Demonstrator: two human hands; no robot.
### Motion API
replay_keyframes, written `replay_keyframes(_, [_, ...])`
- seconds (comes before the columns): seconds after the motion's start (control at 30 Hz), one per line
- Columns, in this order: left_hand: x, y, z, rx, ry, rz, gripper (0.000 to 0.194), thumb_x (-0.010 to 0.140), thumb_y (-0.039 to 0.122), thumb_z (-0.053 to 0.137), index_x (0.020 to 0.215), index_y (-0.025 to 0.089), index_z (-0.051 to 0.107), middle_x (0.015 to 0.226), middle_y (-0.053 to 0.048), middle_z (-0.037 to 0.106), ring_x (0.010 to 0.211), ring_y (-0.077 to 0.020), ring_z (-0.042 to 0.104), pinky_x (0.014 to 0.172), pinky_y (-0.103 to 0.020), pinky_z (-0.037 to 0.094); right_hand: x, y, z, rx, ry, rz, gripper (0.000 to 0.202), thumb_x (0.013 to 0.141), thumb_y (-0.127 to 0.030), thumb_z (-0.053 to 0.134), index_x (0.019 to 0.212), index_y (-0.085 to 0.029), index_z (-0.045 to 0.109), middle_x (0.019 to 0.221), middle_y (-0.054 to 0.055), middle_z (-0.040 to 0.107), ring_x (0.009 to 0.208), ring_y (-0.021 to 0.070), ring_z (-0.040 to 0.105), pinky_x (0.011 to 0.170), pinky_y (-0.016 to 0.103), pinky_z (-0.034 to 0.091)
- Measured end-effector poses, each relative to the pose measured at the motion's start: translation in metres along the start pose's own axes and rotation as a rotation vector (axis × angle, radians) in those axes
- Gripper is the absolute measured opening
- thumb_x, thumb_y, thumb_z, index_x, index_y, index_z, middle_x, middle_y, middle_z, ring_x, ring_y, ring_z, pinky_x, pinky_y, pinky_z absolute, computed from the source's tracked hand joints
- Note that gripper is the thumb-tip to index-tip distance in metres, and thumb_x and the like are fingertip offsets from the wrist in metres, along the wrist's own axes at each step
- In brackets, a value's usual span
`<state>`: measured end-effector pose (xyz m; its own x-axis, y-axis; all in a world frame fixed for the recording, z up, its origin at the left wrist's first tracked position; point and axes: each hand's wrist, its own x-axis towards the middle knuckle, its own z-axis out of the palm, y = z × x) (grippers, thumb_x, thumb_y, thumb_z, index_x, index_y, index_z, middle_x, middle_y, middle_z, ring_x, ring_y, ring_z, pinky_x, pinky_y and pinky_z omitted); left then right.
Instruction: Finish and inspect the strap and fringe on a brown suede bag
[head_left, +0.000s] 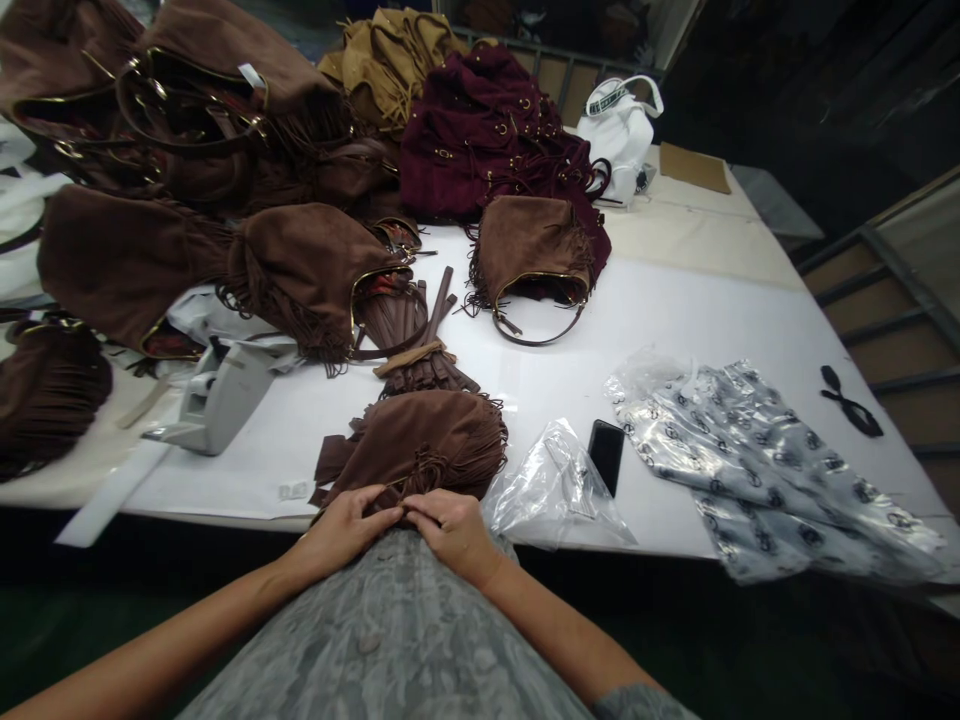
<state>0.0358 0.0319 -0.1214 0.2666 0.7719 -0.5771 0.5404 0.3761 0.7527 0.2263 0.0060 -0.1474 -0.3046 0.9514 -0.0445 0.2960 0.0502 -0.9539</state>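
Note:
A brown suede fringed bag (427, 445) lies at the near edge of the white table (675, 320), right in front of me. My left hand (349, 525) and my right hand (450, 528) both pinch the bag's near edge, fingertips almost meeting at its middle. A bundle of brown leather strips (424, 365) lies just behind the bag. A crumpled clear plastic bag (555, 490) sits beside my right hand, and a black phone (606, 455) lies just beyond it.
Several brown fringed bags (300, 270) are piled at the back left, with a burgundy pile (480, 140), tan bags (390, 60) and a white bag (622, 130) behind. A grey tape dispenser (217, 400) stands left. Printed plastic sleeves (757, 470) lie right, near a black strap (847, 405).

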Motion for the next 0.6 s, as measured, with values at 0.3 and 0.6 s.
replay_keyframes(0.3, [0.012, -0.016, 0.002, -0.12, -0.251, -0.127, 0.035, 0.071, 0.048, 0.07, 0.074, 0.015, 0.062, 0.054, 0.005, 0.05, 0.047, -0.0109, 0.037, 0.048, -0.024, 0.025, 0.003, 0.006, -0.005, -0.109, -0.216, 0.001, 0.018, 0.086, -0.019, 0.065, 0.096, -0.025, 0.078, 0.091, 0.001, 0.076, 0.083, 0.0138, 0.069, 0.082, 0.02, 0.05])
replay_keyframes(0.6, [0.007, 0.038, -0.108, -0.62, -0.106, -0.084, 0.029, 0.083, 0.043, 0.065, 0.083, 0.014, 0.061, 0.061, 0.002, 0.047, 0.048, -0.0081, 0.034, 0.046, -0.022, 0.031, 0.002, 0.017, -0.009, 0.134, -0.143, 0.102, 0.011, 0.081, -0.028, 0.069, 0.085, -0.026, 0.079, 0.085, 0.0, 0.076, 0.08, 0.016, 0.07, 0.078, 0.025, 0.053])
